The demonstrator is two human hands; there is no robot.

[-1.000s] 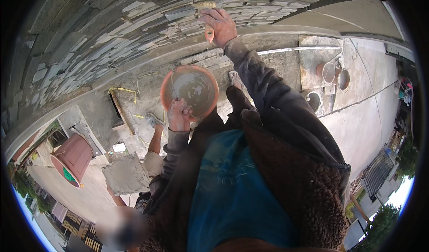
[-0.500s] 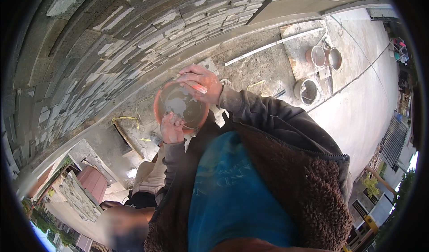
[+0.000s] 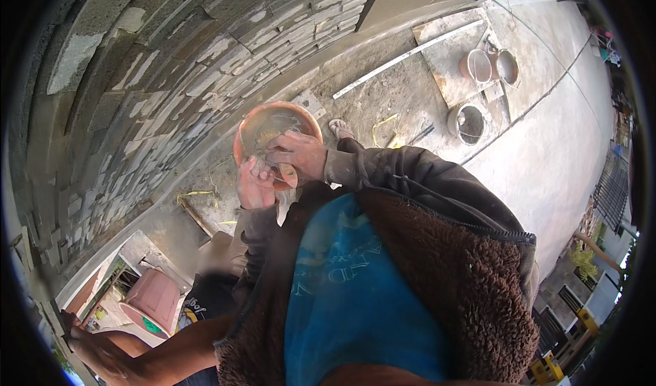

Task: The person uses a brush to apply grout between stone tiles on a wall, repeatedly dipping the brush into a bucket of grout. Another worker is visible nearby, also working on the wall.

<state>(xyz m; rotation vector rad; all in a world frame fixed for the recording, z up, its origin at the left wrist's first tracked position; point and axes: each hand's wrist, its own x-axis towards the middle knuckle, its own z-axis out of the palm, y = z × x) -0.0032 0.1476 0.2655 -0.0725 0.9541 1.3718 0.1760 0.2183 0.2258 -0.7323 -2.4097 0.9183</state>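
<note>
An orange bucket (image 3: 240, 140) with grey, wet-looking slurry stands in front of me, close to the stone wall. My right hand (image 3: 301, 153) is over its near right side, fingers closed and pointing left. Beneath the palm shows a small orange piece with a rounded edge (image 3: 287, 175); its kind is unclear, and my fingers hide part of it. At the bucket's near left rim is my left hand (image 3: 254, 186). Its fingers are curled and smeared grey, touching or nearly touching my right fingertips. Whatever they hold is hidden.
A stacked-stone wall (image 3: 205, 64) rises along the left. Several mortar buckets, one being a grey-rimmed bucket (image 3: 469, 124), stand beside a board (image 3: 444, 78) and a long white strip (image 3: 379, 71). Another person's arm (image 3: 164, 352) reaches toward the wall, near a pink bucket (image 3: 152, 297).
My right hand has come down and nearer, from the bucket's far rim to beside my left hand. The orange piece moved with it. The other person's arms now reach toward the wall.
</note>
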